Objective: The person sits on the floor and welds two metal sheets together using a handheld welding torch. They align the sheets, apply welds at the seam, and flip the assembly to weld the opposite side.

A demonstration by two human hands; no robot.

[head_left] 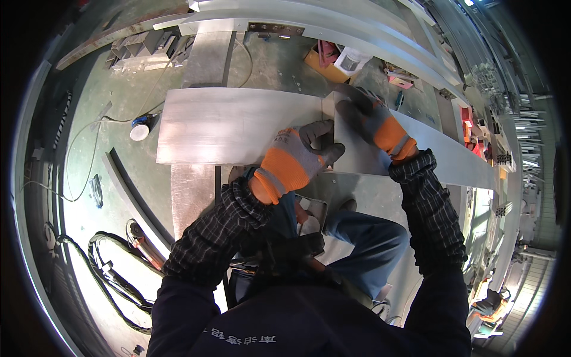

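A wide, brushed silver metal panel (238,122) lies across in front of me, and a second angled metal panel (437,140) meets it at a seam on the right. Both hands wear grey and orange work gloves with dark fingers. My left hand (297,156) is over the near edge of the first panel, beside the seam. Its fingers are curved and its thumb stands apart, with nothing visible between them. Over the far part of the seam is my right hand (377,122), its fingers smeared by motion, so whether it holds anything is unclear.
A cardboard box (324,62) and a white container (352,59) stand beyond the panels. A blue tool with a round white disc (140,131) lies left on the floor, near a loose cable (71,193). Black hoses (110,273) and a long metal bar (137,199) lie nearer.
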